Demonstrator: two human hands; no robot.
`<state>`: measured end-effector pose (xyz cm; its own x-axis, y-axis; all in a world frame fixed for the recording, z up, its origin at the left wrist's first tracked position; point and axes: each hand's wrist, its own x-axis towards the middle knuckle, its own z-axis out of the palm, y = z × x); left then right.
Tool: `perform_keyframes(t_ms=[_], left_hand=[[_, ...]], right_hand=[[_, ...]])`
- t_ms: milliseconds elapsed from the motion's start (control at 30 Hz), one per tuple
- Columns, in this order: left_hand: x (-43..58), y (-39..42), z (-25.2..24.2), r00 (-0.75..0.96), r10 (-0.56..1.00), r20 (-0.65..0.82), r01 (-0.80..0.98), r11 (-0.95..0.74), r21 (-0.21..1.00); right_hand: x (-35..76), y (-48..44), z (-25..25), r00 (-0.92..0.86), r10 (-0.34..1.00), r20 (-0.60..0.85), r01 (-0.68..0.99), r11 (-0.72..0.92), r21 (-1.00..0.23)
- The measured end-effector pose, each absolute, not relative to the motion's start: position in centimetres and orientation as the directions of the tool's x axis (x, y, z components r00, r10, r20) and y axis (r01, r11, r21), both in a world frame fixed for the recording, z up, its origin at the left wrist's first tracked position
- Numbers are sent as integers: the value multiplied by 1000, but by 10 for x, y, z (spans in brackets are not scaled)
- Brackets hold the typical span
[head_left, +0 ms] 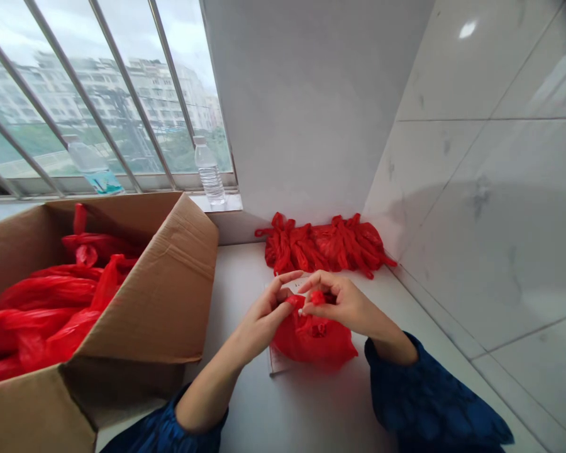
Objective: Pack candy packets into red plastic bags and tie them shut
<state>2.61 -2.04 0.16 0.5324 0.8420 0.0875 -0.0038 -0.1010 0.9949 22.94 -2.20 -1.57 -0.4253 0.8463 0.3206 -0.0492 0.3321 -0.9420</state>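
A small red plastic bag point(314, 340) lies bundled on the white counter point(311, 409), partly over a sheet of paper point(276, 362). My left hand point(264, 314) pinches the bag's upper edge from the left. My right hand point(344, 302) grips the twisted top of the same bag, fingers curled round it. Both forearms wear dark blue sleeves. Behind the hands, against the wall, rests a heap of knotted red bags point(323, 245).
An open cardboard box point(170, 283) at the left holds loose red plastic bags point(47, 302). Two clear water bottles point(210, 170) point(92, 165) stand on the sill by the barred window. A tiled wall point(490, 220) runs along the right side.
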Motion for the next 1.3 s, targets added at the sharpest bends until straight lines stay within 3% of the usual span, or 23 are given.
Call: perform_keyframes(t_ms=[100,200,400,533,633,800,1000,1067,1200,1300], left_hand=[[25,-22,6,496,867,59,-20,-57,998],[24,-22,5,484,875,8,10,-15,1000],[25,-19,1,494,869,-16,-74,61,995],[24,-14,-2,311,949,46,-122,-8,993],[21,-4,-11,168,981,100,-122,-80,989],[19,23,-44,51,993,104,-125,-97,987],[23,25,-46,-29,990,137,-139,-139,980],[29,7,-29,4,978,211,-110,-209,972],[40,-33,-1,250,873,419,55,-445,894],[42,-49,-2,291,808,512,60,-550,833]], right_hand=[[225,-27,-14,-272,816,511,217,569,-793],[218,-31,-16,-193,701,686,440,687,-578],[218,-33,-16,-269,586,764,497,764,-411],[234,-37,-5,-317,543,778,478,800,-364],[251,-47,4,-414,580,701,411,807,-425],[281,-68,16,-587,699,409,431,697,-573],[294,-67,22,-570,775,272,388,546,-742],[284,-58,17,-501,811,303,361,514,-778],[251,-37,-1,-472,820,325,268,484,-833],[237,-34,-9,-438,839,322,175,431,-885]])
